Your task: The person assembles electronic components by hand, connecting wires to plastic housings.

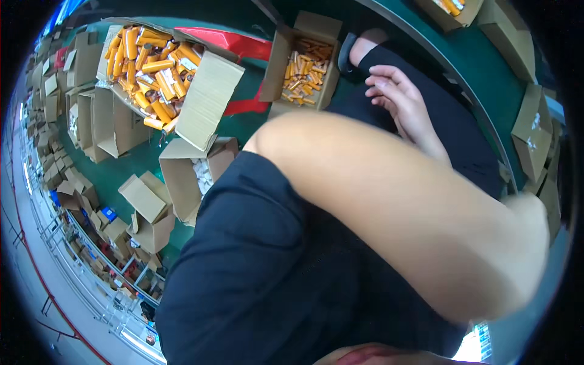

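Note:
My left arm, in a dark short sleeve, bends sharply and its bare forearm crosses close in front of me. The blurred end at the right rim appears to be my left hand; its fingers cannot be made out. Beyond that forearm, my right hand hovers over or rests on my dark trousers. Its fingers are loosely bent and apart, with nothing visible in them. Nearest to it is an open cardboard box of small orange cylinders. Farther left, a bigger carton is heaped with larger orange cylinders, like battery cells.
A red plastic stool stands by the big carton. An open box with white pieces and another open box sit on the green floor. Several cartons line the left. A curved table edge and more boxes lie right.

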The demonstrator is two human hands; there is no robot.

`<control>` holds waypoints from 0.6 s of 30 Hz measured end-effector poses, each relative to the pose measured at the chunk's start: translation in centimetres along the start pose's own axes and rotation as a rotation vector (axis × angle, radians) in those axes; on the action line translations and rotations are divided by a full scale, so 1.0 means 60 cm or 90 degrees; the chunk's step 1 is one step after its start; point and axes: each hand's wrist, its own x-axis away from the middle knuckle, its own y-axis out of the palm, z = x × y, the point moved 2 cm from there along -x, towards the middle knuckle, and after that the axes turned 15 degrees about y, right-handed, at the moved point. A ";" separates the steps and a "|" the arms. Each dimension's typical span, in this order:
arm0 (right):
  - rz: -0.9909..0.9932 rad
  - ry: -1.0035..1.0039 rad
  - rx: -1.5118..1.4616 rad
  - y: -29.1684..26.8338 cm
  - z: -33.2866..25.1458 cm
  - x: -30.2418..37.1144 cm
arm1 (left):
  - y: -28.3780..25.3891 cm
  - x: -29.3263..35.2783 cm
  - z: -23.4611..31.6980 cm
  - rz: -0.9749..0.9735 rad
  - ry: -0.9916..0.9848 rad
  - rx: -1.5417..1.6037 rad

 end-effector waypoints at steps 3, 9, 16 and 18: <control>0.055 -0.046 0.028 -0.028 -0.033 0.008 | 0.081 -0.135 -0.020 0.080 0.263 0.359; 0.147 -0.339 0.109 -0.057 -0.151 0.038 | 0.060 -0.251 -0.064 0.382 0.860 1.078; 0.466 -0.462 0.578 -0.148 -0.361 -0.024 | 0.052 -0.219 -0.061 0.576 1.381 1.153; 0.552 -0.456 0.685 -0.164 -0.406 -0.048 | 0.068 -0.208 -0.007 0.527 1.497 1.095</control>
